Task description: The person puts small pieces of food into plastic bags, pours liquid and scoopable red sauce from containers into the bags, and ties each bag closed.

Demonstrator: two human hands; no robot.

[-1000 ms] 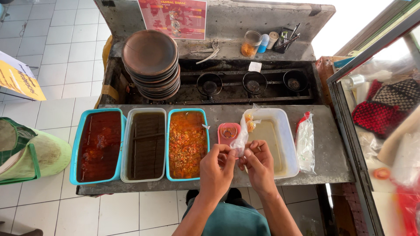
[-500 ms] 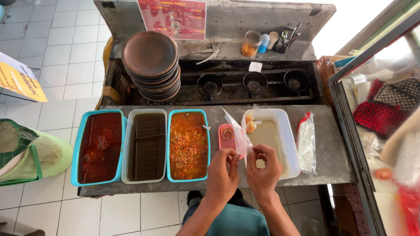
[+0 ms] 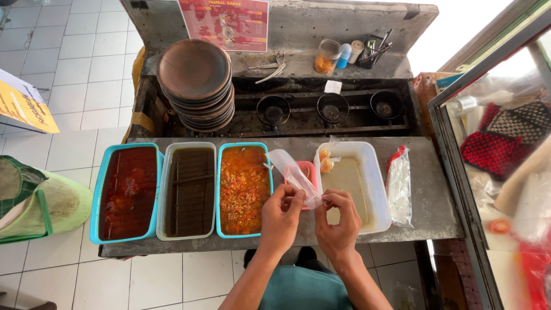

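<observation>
— Counter, left to right?
— Red sauce tub point(image 3: 127, 192), dark sauce tub point(image 3: 189, 189), orange sambal tub point(image 3: 244, 189).
— Hands?
— Left hand point(image 3: 282, 215) and right hand point(image 3: 338, 221) both pinch a clear plastic bag point(image 3: 294, 175), above the white tub's point(image 3: 376, 189) near-left corner.

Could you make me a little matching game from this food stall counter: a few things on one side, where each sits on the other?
Things:
1. stack of brown plates
2. tub of dark red sauce
3. small clear plastic bag
4. white tub

Places:
A. far left of the counter row
B. held between both hands
C. right end of the tub row
D. back, beside the burners

Pairs: 1-D, 2-A, 3-B, 4-C
</observation>
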